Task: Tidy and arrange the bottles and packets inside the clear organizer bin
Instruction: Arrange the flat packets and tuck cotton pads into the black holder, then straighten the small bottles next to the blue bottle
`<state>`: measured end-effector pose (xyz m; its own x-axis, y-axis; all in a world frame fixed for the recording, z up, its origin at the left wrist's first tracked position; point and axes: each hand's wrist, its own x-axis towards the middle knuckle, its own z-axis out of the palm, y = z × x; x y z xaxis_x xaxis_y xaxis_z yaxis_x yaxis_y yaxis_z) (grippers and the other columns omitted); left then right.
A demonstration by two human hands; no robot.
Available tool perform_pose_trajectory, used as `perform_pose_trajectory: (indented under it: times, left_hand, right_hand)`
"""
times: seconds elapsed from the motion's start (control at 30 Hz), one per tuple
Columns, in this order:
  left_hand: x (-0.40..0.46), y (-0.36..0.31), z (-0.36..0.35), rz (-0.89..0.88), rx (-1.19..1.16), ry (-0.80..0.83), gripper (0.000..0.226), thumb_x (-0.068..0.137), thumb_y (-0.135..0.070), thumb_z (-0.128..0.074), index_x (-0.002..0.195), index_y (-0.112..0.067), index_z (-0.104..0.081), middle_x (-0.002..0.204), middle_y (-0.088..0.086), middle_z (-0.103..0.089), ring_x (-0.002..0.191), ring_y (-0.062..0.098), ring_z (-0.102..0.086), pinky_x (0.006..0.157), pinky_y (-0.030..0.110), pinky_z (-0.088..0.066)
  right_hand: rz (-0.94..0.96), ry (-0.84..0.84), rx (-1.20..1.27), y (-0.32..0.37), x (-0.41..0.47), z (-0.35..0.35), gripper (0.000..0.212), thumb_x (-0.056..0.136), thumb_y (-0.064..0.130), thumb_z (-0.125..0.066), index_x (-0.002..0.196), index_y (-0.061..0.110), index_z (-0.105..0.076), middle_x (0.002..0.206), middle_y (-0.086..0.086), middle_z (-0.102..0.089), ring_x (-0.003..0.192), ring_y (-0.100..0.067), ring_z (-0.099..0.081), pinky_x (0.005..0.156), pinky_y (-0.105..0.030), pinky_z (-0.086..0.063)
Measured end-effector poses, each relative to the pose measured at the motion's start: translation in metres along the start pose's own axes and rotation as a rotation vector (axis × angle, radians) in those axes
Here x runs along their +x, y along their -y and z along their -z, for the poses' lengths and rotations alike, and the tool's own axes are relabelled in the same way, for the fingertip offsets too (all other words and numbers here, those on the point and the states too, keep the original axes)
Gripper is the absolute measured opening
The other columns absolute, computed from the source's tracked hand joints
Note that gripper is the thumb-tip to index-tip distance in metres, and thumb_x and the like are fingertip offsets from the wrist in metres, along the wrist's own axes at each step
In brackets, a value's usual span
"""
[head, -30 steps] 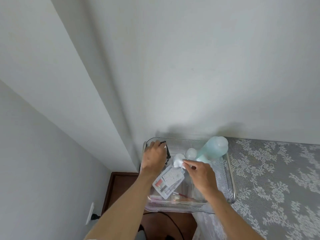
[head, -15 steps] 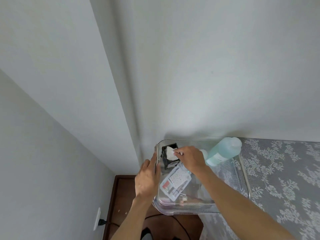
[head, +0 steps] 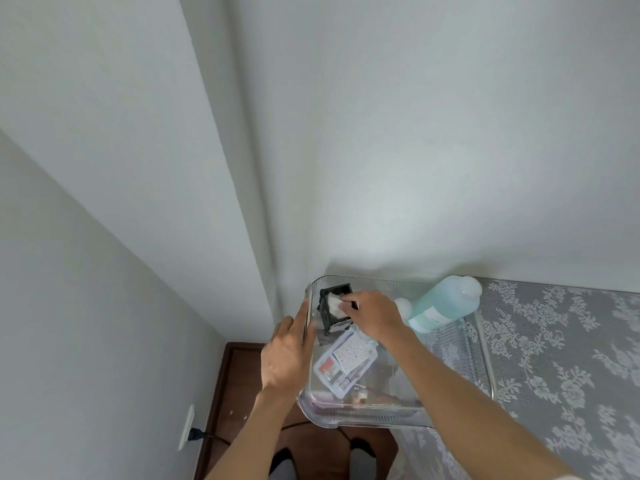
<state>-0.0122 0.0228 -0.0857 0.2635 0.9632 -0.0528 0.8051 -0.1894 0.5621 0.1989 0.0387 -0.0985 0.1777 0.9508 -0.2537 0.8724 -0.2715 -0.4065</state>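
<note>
The clear organizer bin (head: 360,419) sits at the left end of a lace-covered surface, against the wall. My left hand (head: 284,358) presses flat against the outside of its left wall, fingers straight. My right hand (head: 372,315) reaches into the far-left corner and pinches a small white item (head: 333,302) inside a black square holder (head: 334,310). A flat clear packet (head: 344,363) with printed cards lies on the bin floor. A tall pale-green bottle (head: 443,304) leans at the far right of the bin, a small white bottle cap (head: 402,305) beside it.
Grey lace cloth (head: 561,358) covers the surface to the right of the bin. The bin's near-left corner overhangs a brown floor (head: 239,386). A wall socket with a black plug (head: 192,434) is low on the left wall. White walls rise directly behind.
My right hand carried the white item from the bin's middle to the black holder at the far left. My left hand left the holder and now rests on the bin's outer left wall.
</note>
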Motion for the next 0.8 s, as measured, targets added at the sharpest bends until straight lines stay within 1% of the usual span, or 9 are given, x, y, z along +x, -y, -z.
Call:
perform_pose_trajectory:
  times: [0.07, 0.17, 0.23, 0.3, 0.4, 0.5, 0.6, 0.7, 0.8]
  left_hand:
    - [0.000, -0.006, 0.002, 0.015, 0.017, -0.020, 0.047, 0.100, -0.048, -0.031, 0.145, -0.038, -0.036, 0.090, -0.004, -0.056, 0.087, 0.016, -0.056, 0.060, 0.034, -0.051]
    - [-0.002, -0.015, 0.001, 0.046, 0.013, -0.110, 0.041, 0.098, -0.037, -0.043, 0.137, -0.027, -0.050, 0.093, -0.001, -0.057, 0.091, 0.019, -0.055, 0.055, 0.036, -0.052]
    - [-0.008, -0.026, -0.002, 0.041, -0.024, -0.198, 0.035, 0.096, -0.029, -0.050, 0.130, -0.020, -0.057, 0.092, 0.001, -0.061, 0.090, 0.021, -0.056, 0.052, 0.038, -0.052]
    - [-0.017, -0.040, -0.008, -0.046, -0.043, -0.266, 0.030, 0.094, -0.022, -0.056, 0.123, -0.018, -0.061, 0.091, -0.001, -0.065, 0.087, 0.017, -0.058, 0.054, 0.032, -0.053]
    - [-0.032, -0.066, -0.030, -0.193, -0.060, -0.217, 0.028, 0.091, -0.016, -0.065, 0.118, -0.017, -0.066, 0.099, -0.003, -0.071, 0.082, 0.012, -0.067, 0.059, 0.029, -0.059]
    - [-0.041, -0.086, -0.056, -0.207, -0.044, -0.087, 0.027, 0.088, -0.016, -0.069, 0.115, -0.020, -0.070, 0.102, -0.004, -0.073, 0.062, 0.015, -0.070, 0.044, 0.031, -0.057]
    - [-0.040, -0.098, -0.082, -0.186, 0.010, 0.005, 0.037, 0.085, -0.019, -0.074, 0.121, -0.025, -0.068, 0.115, -0.005, -0.071, 0.067, 0.013, -0.072, 0.045, 0.030, -0.057]
    - [-0.030, -0.096, -0.112, -0.094, 0.172, 0.140, 0.054, 0.096, -0.023, -0.057, 0.146, -0.038, -0.040, 0.144, -0.003, -0.051, 0.090, 0.016, -0.071, 0.065, 0.035, -0.060]
    - [-0.017, -0.086, -0.135, -0.028, 0.236, 0.171, 0.071, 0.099, -0.019, -0.050, 0.152, -0.044, -0.011, 0.153, 0.000, -0.038, 0.083, 0.015, -0.070, 0.059, 0.030, -0.053]
  right_hand:
    - [0.021, -0.051, 0.064, -0.003, -0.011, 0.005, 0.029, 0.094, 0.050, -0.054, 0.119, 0.042, -0.067, 0.100, 0.011, -0.075, 0.061, -0.006, -0.058, 0.058, -0.024, -0.045]
    - [-0.012, -0.150, 0.216, -0.014, -0.034, 0.008, 0.027, 0.093, 0.052, -0.055, 0.115, 0.043, -0.068, 0.065, 0.015, -0.066, 0.049, -0.004, -0.059, 0.043, -0.018, -0.041]
    - [-0.056, -0.195, 0.320, -0.027, -0.054, 0.004, 0.023, 0.093, 0.048, -0.058, 0.110, 0.039, -0.070, 0.062, 0.014, -0.062, 0.048, -0.001, -0.058, 0.038, -0.014, -0.039]
    - [-0.096, -0.210, 0.373, -0.042, -0.073, -0.002, 0.019, 0.093, 0.043, -0.060, 0.107, 0.038, -0.071, 0.072, 0.012, -0.066, 0.059, -0.001, -0.062, 0.047, -0.018, -0.050]
    - [-0.140, -0.341, 0.349, -0.058, -0.095, -0.010, 0.019, 0.092, 0.033, -0.068, 0.110, 0.028, -0.072, 0.098, 0.009, -0.074, 0.085, -0.006, -0.068, 0.070, -0.021, -0.056]
    - [-0.160, -0.445, 0.224, -0.066, -0.103, -0.009, 0.024, 0.091, 0.026, -0.070, 0.115, 0.022, -0.072, 0.117, 0.009, -0.071, 0.097, -0.011, -0.070, 0.075, -0.026, -0.055]
    - [-0.201, -0.421, 0.164, -0.073, -0.102, -0.006, 0.035, 0.092, 0.024, -0.069, 0.126, 0.021, -0.067, 0.137, 0.009, -0.059, 0.101, -0.014, -0.070, 0.076, -0.034, -0.057]
    - [-0.145, -0.326, 0.066, -0.084, -0.093, -0.009, 0.044, 0.097, 0.024, -0.061, 0.141, 0.021, -0.053, 0.150, 0.012, -0.042, 0.085, -0.022, -0.074, 0.067, -0.037, -0.061]
    - [-0.123, -0.220, -0.036, -0.096, -0.082, -0.017, 0.058, 0.099, 0.012, -0.051, 0.152, 0.024, -0.032, 0.158, 0.017, -0.022, 0.074, -0.026, -0.071, 0.057, -0.035, -0.055]
